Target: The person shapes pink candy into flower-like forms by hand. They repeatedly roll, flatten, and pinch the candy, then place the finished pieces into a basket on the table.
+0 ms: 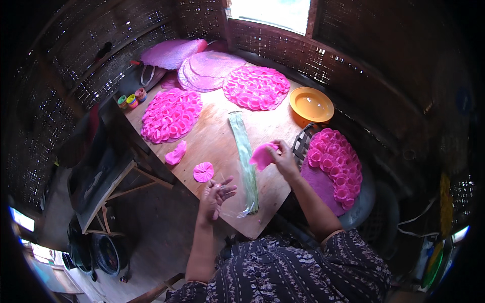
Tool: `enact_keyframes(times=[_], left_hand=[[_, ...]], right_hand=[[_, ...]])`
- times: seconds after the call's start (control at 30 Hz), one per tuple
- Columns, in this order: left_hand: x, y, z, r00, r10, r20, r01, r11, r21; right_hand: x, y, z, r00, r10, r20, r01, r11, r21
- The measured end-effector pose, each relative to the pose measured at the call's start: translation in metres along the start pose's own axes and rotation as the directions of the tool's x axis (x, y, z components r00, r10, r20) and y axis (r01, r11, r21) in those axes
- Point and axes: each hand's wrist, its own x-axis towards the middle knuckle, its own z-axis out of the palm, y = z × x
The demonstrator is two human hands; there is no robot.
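The landmark is the long green strip (244, 156) lying lengthwise on the wooden table (212, 134), its near end in crumpled clear plastic. The two hands are apart, one on each side of it. Left of the strip's near end, the left hand (216, 198) is raised with its fingers spread; whether something tiny sits at the fingertips, I cannot tell. Just right of the strip's middle, the right hand (284, 160) pinches a soft pink piece (262, 156) between thumb and fingers. Left of the strip lie a pleated pink rosette (203, 172) and, a little farther, a folded pink piece (176, 153). Well to its right is a disc partly covered with pink cups (334, 166). Beyond these, left of the strip's far end, sits a ruffled pink round (172, 115); right of that end, a yellow basin (311, 104). Past the far end lie another ruffled round (256, 88) and stacked flat discs (209, 70).
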Motion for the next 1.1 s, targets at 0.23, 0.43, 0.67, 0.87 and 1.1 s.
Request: enact_keyframes(times=[0.23, 0.43, 0.67, 0.87, 1.1], left_hand=[[-0.003, 0.04, -0.017, 0.992, 0.013, 0.127, -0.01, 0.999, -0.032], [0.012, 0.04, -0.006, 0.985, 0.15, -0.083, -0.122, 0.955, 0.27], [-0.036, -0.005, 0.031, 0.863, 0.255, 0.436, -0.503, 0.349, 0.791], [-0.051, -0.062, 0.025, 0.823, -0.073, 0.564, -0.566, -0.191, 0.802], [-0.046, -0.073, 0.018, 0.839, -0.099, 0.536, -0.545, -0.145, 0.826]], right_hand=[[-0.03, -0.006, 0.016, 0.665, 0.332, 0.67, -0.633, 0.725, 0.269], [-0.043, 0.007, 0.033, 0.81, 0.2, 0.551, -0.127, 0.978, -0.168], [-0.023, 0.019, 0.028, 0.883, 0.156, 0.442, 0.147, 0.802, -0.579], [-0.02, 0.009, 0.031, 0.877, 0.158, 0.455, 0.371, 0.38, -0.847], [0.012, 0.015, 0.038, 0.904, 0.158, 0.397, 0.343, 0.285, -0.895]])
